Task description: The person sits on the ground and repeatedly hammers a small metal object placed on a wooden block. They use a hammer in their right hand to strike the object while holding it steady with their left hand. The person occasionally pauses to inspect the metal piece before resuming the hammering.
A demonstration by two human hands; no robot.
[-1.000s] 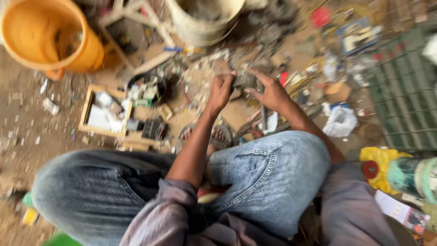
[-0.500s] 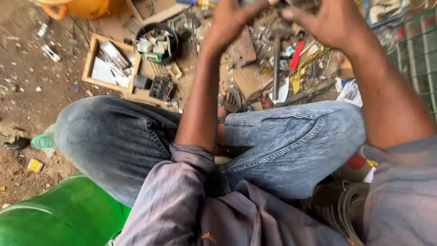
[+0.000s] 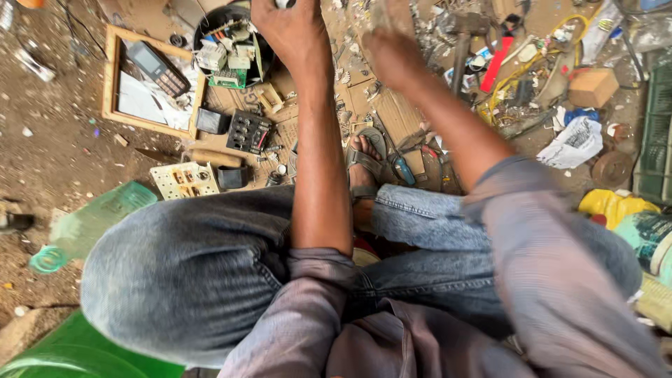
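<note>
I sit over dirt ground littered with electronic scrap, my jeans-clad knees filling the lower frame. My left hand [image 3: 292, 33] reaches forward to the top edge, fingers closed around a small pale object that is mostly cut off. It hovers beside a black bowl [image 3: 210, 21] of circuit boards. My right hand [image 3: 390, 47] is raised a little apart to the right and is blurred, so its grip is unclear. A hammer [image 3: 460, 52] lies just right of it on flattened cardboard [image 3: 392, 115]. My sandalled foot [image 3: 364, 162] rests below the hands.
A wooden tray [image 3: 110, 77] with a calculator-like device [image 3: 158, 67] lies at left, and a black switch panel [image 3: 248, 131] and beige switch plate [image 3: 183, 180] nearer. A green bottle [image 3: 91, 224], green tub [image 3: 77, 353], small box [image 3: 592, 87], crumpled white bag [image 3: 574, 143] and green crate [image 3: 654, 140] surround me.
My view has tipped down and closer. My hands, earlier together on a small dark part, are now apart, and the right one is moving fast.
</note>
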